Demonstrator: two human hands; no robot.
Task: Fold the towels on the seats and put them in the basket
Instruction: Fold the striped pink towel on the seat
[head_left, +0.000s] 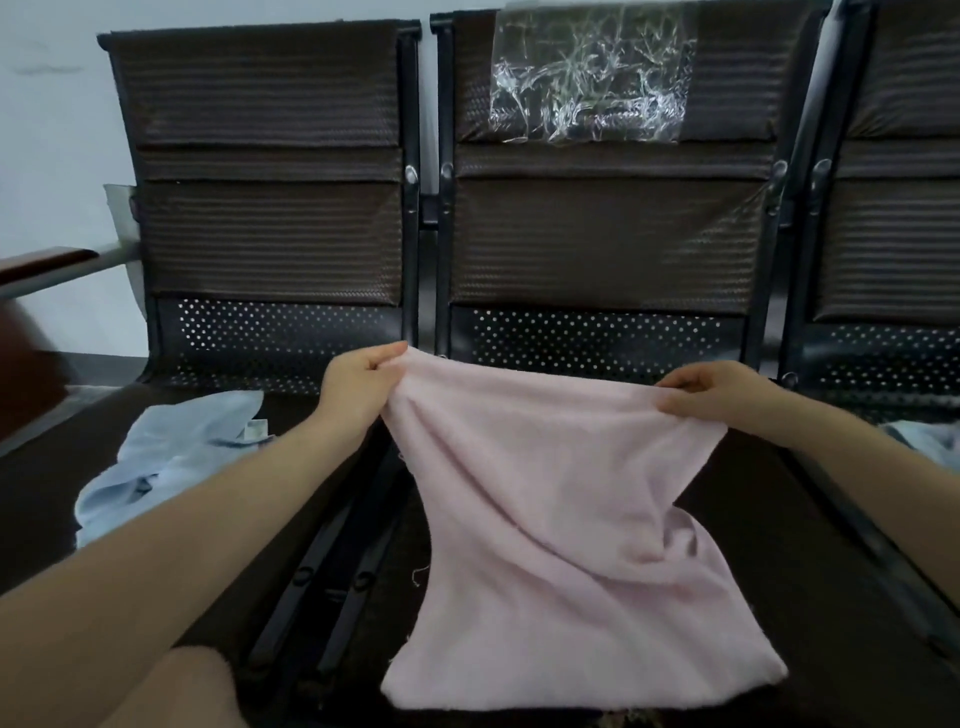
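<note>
A pink towel (561, 525) hangs stretched over the middle seat (810, 561), its lower edge resting near the seat's front. My left hand (358, 384) pinches its top left corner. My right hand (711, 389) pinches its top right corner. A crumpled light blue towel (171, 467) lies on the left seat, partly behind my left forearm. Another pale blue towel (930, 441) shows at the right edge on the right seat. No basket is in view.
Three dark brown seats stand in a row with perforated metal backs (597, 338). A clear plastic sheet (587, 78) hangs on the middle backrest. A wooden armrest (47, 262) juts out at the left. A black frame bar (343, 561) runs between the seats.
</note>
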